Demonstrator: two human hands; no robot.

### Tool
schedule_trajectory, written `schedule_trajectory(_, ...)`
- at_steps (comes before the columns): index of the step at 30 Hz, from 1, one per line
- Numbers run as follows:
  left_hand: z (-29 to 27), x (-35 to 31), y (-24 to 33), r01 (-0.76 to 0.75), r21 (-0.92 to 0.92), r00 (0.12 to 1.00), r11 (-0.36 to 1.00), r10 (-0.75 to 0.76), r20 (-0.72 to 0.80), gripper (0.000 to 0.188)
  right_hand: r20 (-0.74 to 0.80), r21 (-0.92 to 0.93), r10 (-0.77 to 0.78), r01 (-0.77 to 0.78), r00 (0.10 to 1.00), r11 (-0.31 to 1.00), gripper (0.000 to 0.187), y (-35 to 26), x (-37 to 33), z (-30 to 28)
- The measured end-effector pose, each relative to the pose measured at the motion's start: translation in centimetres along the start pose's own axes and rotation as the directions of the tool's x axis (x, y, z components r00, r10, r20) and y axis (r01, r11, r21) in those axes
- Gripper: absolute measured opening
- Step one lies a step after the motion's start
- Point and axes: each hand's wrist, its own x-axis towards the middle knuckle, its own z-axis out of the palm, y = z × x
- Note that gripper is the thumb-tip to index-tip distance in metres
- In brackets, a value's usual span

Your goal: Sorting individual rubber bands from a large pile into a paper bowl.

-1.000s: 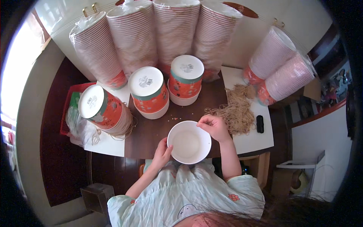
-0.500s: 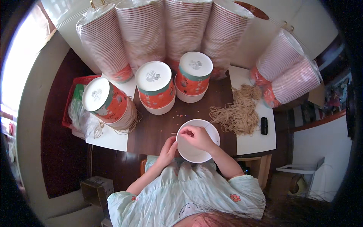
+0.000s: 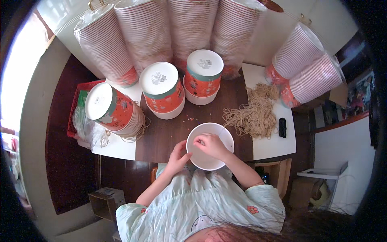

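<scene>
A white paper bucket [image 3: 206,163] stands at the table's near edge, its open mouth facing up. My left hand [image 3: 177,158] grips its left side, the thumb by the rim and the fingers against the outer wall. Over the mouth, my right hand [image 3: 211,145] is closed in a pinch, fingertips just inside the left wall. Whatever lies between those fingertips is too small to make out. A tangled heap of tan cord [image 3: 258,115] lies to the right, and a strand reaches from it toward the bucket's far right rim.
Upturned orange buckets stand at the middle [image 3: 161,94], back [image 3: 203,82] and left [image 3: 121,113]; cord hangs around the left stack. Tall plastic-wrapped stacks [image 3: 147,36] line the back, more [image 3: 296,52] at right. A black object [image 3: 282,128] lies beside the cord. A red basket [image 3: 72,117] sits far left.
My right hand has shifted slightly inward from the bucket's left rim. The light cord end that stuck out left of the rim no longer shows. The whole view has tilted a little.
</scene>
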Motion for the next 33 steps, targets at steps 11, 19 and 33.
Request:
schedule_trajectory(11,0.0,0.0,0.4,0.035,-0.043,0.998,0.998,-0.033,0.051,0.048,-0.052,-0.057,-0.067,0.064,0.996,0.996,0.01,-0.4,0.2,0.6)
schedule_trajectory(19,-0.1,0.1,0.0,0.019,-0.025,0.999,1.0,-0.018,0.037,0.047,-0.048,-0.041,-0.031,0.029,0.998,0.999,0.011,-0.4,0.3,0.7)
schedule_trajectory(33,-0.3,-0.2,1.5,0.039,0.063,0.995,0.997,-0.033,-0.096,0.022,0.037,-0.047,-0.003,0.005,0.999,0.999,0.013,-0.3,0.0,1.0)
